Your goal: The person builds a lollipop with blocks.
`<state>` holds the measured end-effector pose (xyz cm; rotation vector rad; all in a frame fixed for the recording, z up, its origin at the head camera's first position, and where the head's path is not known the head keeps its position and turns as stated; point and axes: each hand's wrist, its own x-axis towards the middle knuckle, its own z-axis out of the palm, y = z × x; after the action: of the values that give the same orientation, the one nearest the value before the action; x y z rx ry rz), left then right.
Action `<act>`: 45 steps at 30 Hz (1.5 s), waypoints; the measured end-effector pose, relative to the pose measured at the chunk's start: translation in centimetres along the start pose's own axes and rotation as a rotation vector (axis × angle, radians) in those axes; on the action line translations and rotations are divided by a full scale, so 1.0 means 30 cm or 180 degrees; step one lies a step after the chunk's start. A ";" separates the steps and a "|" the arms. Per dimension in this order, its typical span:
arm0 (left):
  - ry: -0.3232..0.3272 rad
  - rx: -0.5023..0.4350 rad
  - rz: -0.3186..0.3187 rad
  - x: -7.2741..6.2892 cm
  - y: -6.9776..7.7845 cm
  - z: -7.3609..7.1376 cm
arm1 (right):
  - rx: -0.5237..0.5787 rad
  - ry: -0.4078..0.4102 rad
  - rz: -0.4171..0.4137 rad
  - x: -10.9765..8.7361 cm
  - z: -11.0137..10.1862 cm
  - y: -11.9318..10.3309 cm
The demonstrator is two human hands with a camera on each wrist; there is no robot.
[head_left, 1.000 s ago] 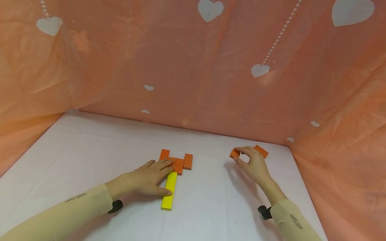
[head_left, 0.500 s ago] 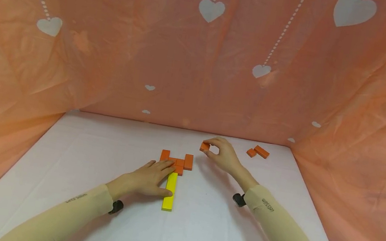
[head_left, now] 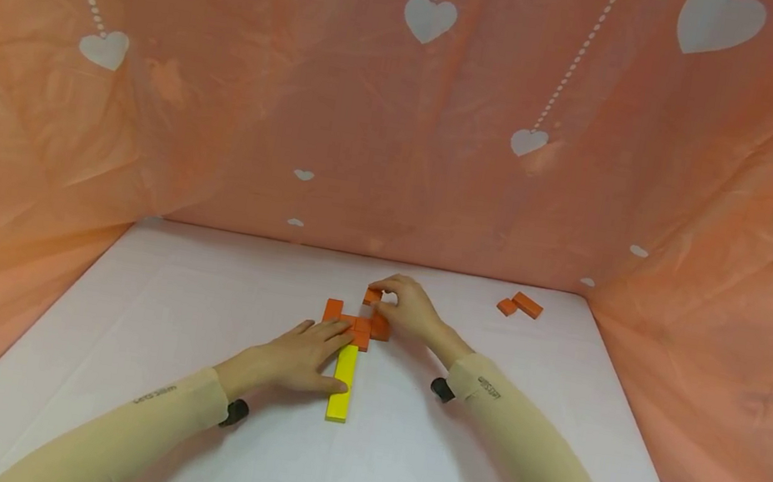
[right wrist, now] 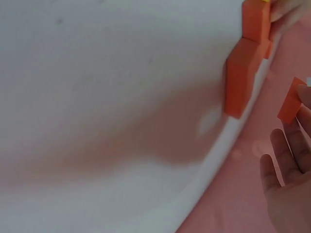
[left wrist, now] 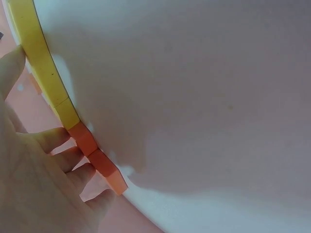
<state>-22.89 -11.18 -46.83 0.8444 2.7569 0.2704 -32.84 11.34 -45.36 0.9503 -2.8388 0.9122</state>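
Note:
On the white table several orange blocks lie together in a flat cluster, one upright piece at its left and another at its right. A yellow strip extends from the cluster toward the person; a seam crosses it in the left wrist view. The left hand lies palm down with fingers spread, fingertips on the orange blocks and thumb at the yellow strip. The right hand pinches a small orange block between thumb and fingers, just beyond the cluster, partly hiding the right-hand piece.
Two loose orange blocks lie at the back right, a small one and a longer one. A peach curtain with white hearts encloses the table at the back and both sides.
The right hand has carried the small orange block leftward from the loose pieces at the back right to the far side of the cluster. The left hand stays in place.

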 end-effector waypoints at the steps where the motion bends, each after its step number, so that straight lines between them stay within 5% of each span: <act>1: -0.0001 0.0006 0.0001 0.001 0.000 0.000 | -0.0002 -0.0048 0.0031 0.006 0.007 -0.001; 15: -0.0053 0.0004 -0.0036 0.005 -0.002 0.002 | 0.0077 -0.0260 0.0248 0.056 0.074 -0.008; 45: -0.0097 -0.0022 -0.0060 -0.003 0.011 -0.010 | -0.0076 -0.0380 0.0195 0.068 0.113 -0.016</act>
<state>-22.73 -11.01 -46.46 0.8139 2.7328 0.2613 -33.68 8.10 -47.53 0.9513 -2.9866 0.8524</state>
